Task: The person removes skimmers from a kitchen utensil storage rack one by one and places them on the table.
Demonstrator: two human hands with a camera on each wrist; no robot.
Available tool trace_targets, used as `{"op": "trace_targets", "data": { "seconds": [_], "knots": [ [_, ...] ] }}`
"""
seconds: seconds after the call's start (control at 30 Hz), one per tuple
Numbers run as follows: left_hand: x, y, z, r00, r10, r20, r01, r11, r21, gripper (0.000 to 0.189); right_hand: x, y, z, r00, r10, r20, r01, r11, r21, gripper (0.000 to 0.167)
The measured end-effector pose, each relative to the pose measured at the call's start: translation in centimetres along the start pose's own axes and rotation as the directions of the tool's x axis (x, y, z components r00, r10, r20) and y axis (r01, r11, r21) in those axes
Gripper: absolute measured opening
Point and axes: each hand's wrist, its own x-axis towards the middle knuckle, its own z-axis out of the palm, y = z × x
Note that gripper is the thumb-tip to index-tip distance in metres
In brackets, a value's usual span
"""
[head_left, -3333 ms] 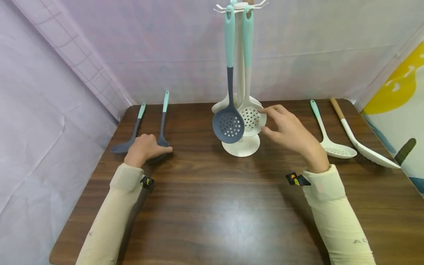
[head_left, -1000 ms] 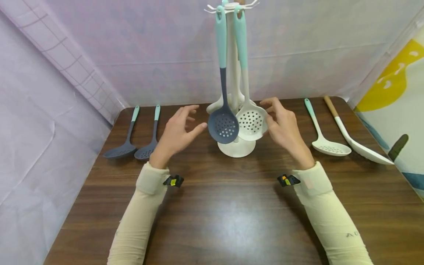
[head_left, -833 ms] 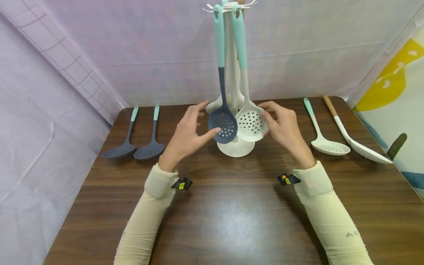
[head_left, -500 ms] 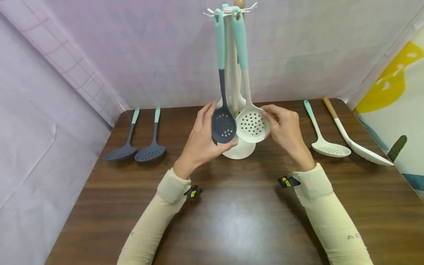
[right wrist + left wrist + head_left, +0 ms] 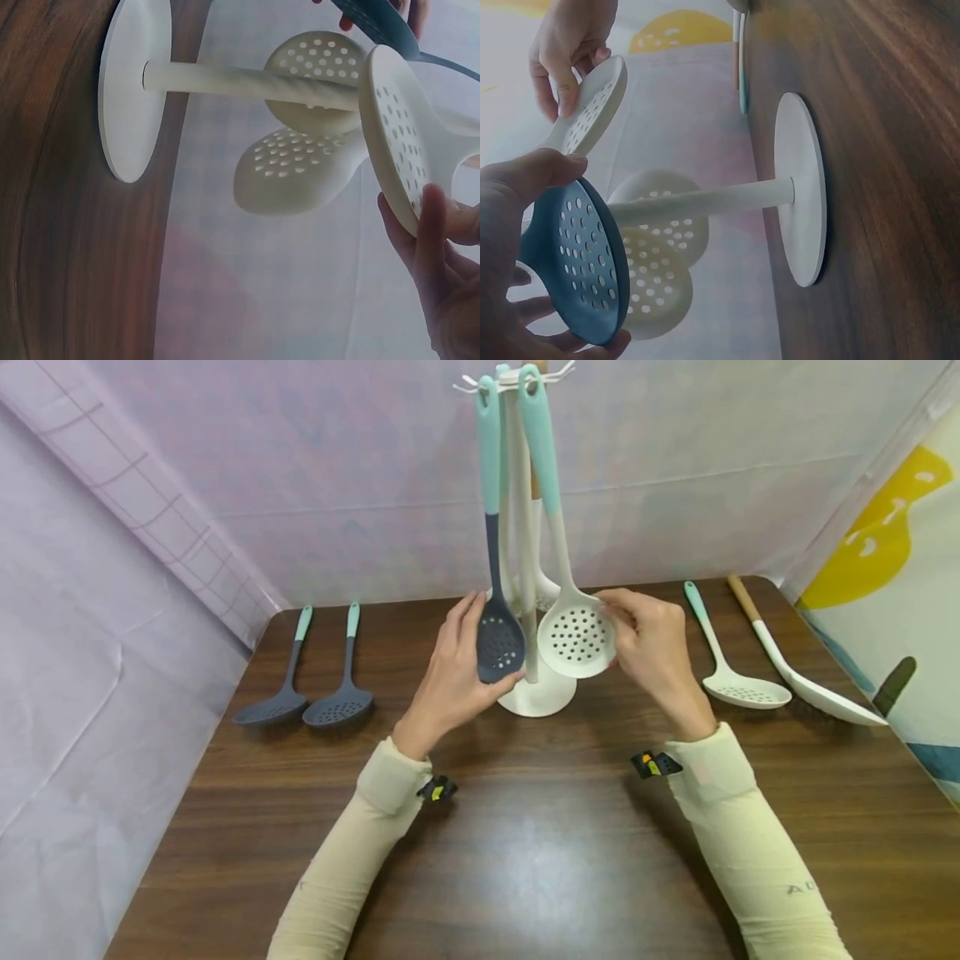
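Note:
A white utensil stand point(image 5: 537, 695) holds several hanging skimmers. My left hand point(image 5: 453, 681) grips the bowl of the dark blue-grey skimmer point(image 5: 501, 643), thumb on one edge and fingers on the other; its mint handle hangs from a hook. My right hand point(image 5: 654, 647) pinches the right edge of the white skimmer point(image 5: 576, 633), whose mint handle also hangs from a hook. The two bowls stand apart, on either side of the pole point(image 5: 727, 199). Behind the pole, two more pale perforated bowls show in the right wrist view, a rounder one point(image 5: 315, 75) and a longer one point(image 5: 281, 184).
Two dark slotted turners point(image 5: 272, 707) with mint handles lie on the table's left. At the right lie a white skimmer with a mint handle point(image 5: 746, 690) and a white turner with a wooden handle point(image 5: 832, 700). A pale cloth point(image 5: 360, 485) hangs behind the brown table point(image 5: 525, 843).
My left hand left the dark turner at the left, moved right and took hold of the dark skimmer's bowl. My right hand took the white skimmer's edge; the two bowls have moved apart.

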Motion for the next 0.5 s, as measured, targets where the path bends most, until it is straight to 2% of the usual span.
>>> {"op": "trace_targets", "data": {
  "seconds": [0.23, 0.5],
  "knots": [
    [0.3, -0.3, -0.3, 1.000, 0.001, 0.004, -0.001, 1.000, -0.011, 0.105, 0.2, 0.6, -0.5, 0.995, -0.017, -0.097, 0.014, 0.999, -0.034, 0.016],
    [0.1, 0.0, -0.3, 1.000, -0.012, 0.016, 0.012, 1.000, -0.022, 0.106, 0.0, 1.2, -0.3, 0.981, -0.061, -0.183, 0.053, 0.998, -0.044, 0.019]
  ]
}}
